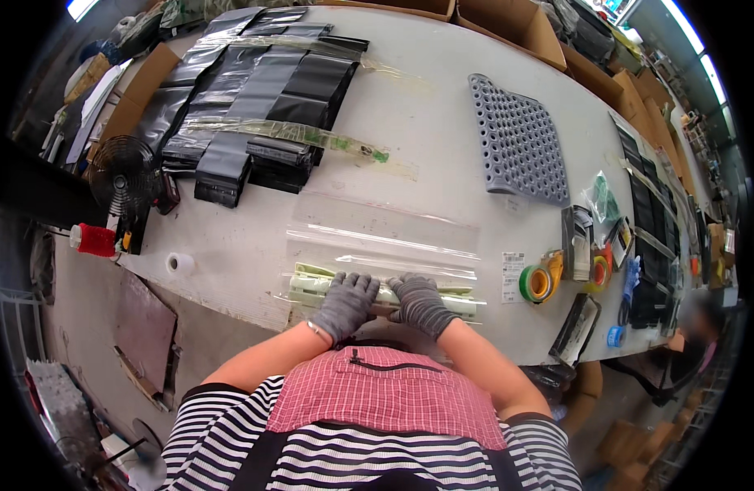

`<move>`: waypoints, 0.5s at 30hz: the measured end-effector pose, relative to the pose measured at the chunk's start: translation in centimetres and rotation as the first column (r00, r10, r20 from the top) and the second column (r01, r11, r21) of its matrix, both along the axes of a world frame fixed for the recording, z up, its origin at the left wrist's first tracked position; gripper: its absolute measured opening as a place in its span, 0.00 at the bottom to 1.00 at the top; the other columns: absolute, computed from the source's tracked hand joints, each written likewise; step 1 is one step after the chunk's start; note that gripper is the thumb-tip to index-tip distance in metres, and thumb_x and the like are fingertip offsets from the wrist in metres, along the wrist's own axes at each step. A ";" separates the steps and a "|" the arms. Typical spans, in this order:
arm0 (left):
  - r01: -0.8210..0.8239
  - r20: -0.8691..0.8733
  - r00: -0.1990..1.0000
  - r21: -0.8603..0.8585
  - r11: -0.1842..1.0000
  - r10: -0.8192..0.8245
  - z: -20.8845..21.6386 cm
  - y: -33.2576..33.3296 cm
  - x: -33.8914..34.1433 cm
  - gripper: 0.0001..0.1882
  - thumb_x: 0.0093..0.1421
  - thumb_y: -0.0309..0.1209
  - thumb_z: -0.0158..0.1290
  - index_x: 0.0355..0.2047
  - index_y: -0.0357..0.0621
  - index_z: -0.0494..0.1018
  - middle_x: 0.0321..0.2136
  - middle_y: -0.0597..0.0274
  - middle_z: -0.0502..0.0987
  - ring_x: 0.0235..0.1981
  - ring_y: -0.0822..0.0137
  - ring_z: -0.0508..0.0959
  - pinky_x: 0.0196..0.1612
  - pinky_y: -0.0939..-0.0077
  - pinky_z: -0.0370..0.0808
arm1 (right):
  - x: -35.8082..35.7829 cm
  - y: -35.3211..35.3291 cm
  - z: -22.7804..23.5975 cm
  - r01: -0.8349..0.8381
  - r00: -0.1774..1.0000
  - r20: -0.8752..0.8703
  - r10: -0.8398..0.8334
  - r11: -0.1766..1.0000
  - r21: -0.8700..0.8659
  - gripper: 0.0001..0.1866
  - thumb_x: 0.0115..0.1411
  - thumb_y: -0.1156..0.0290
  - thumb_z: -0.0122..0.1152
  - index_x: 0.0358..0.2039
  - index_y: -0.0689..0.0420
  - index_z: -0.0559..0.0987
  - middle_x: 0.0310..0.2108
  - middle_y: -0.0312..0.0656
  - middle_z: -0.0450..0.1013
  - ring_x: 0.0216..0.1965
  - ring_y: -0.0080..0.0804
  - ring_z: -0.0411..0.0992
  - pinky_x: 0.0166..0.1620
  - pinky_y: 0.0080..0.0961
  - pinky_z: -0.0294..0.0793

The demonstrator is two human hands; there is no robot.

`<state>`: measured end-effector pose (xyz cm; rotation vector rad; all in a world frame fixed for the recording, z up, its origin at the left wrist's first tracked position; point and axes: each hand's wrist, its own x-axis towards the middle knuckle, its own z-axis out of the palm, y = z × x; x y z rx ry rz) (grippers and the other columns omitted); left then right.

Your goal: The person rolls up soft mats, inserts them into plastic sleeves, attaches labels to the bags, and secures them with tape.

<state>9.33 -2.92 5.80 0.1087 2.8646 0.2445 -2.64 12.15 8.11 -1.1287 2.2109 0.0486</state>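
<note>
A pale green rolled mat [311, 288] lies crosswise at the near edge of the table, wrapped at least partly in a clear plastic sheet or bag [385, 245]. The plastic spreads flat beyond it, with shiny creases. My left hand [344, 304], in a grey knitted glove, is closed over the roll left of its middle. On the right of the middle, my right hand [422, 304], gloved alike, curls its fingers over the same roll. The two hands are a short gap apart. Both thumbs are mostly hidden.
Stacked black plastic bags [262, 90] cover the far left. A grey perforated mat [520, 143] lies at the far right. Tape dispensers [541, 282], a label sheet [513, 277] and a black tray [575, 327] stand nearer on the right. A small fan [123, 176] and white roll [180, 263] sit left.
</note>
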 end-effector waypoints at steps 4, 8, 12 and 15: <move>0.040 0.173 0.982 0.228 0.973 -0.081 0.4 -4.2 -4.9 0.39 0.50 0.52 0.65 0.58 0.44 0.70 0.54 0.51 0.71 0.58 0.50 0.68 0.64 0.55 0.62 | 2.8 1.9 -1.1 -0.009 0.975 -0.216 -0.047 0.968 -0.249 0.43 0.52 0.53 0.69 0.67 0.49 0.64 0.68 0.47 0.57 0.69 0.45 0.55 0.69 0.52 0.51; 0.085 0.077 0.991 0.239 0.967 -0.107 0.8 -5.2 -7.2 0.42 0.51 0.52 0.65 0.61 0.45 0.67 0.57 0.48 0.68 0.62 0.47 0.65 0.66 0.52 0.60 | 2.7 2.5 -4.9 -0.039 0.920 -0.374 -0.119 0.921 -0.388 0.37 0.56 0.57 0.63 0.66 0.47 0.65 0.65 0.42 0.63 0.66 0.41 0.61 0.68 0.51 0.53; 0.072 -0.218 0.973 -0.007 0.997 -0.072 0.8 -2.2 -4.2 0.47 0.48 0.52 0.66 0.63 0.43 0.63 0.56 0.49 0.70 0.60 0.50 0.68 0.64 0.54 0.63 | -3.7 0.6 -3.7 -0.012 0.980 -0.195 -0.050 0.952 -0.305 0.37 0.55 0.57 0.66 0.66 0.47 0.66 0.62 0.39 0.68 0.62 0.39 0.65 0.65 0.46 0.57; -0.039 -0.183 0.983 -0.104 0.994 0.020 -0.4 -2.4 -6.4 0.44 0.49 0.51 0.66 0.60 0.42 0.64 0.52 0.52 0.72 0.56 0.53 0.71 0.60 0.55 0.67 | -5.1 0.2 -2.7 -0.030 0.987 -0.159 -0.018 0.955 -0.295 0.40 0.53 0.54 0.69 0.65 0.47 0.66 0.59 0.42 0.69 0.60 0.40 0.67 0.63 0.44 0.61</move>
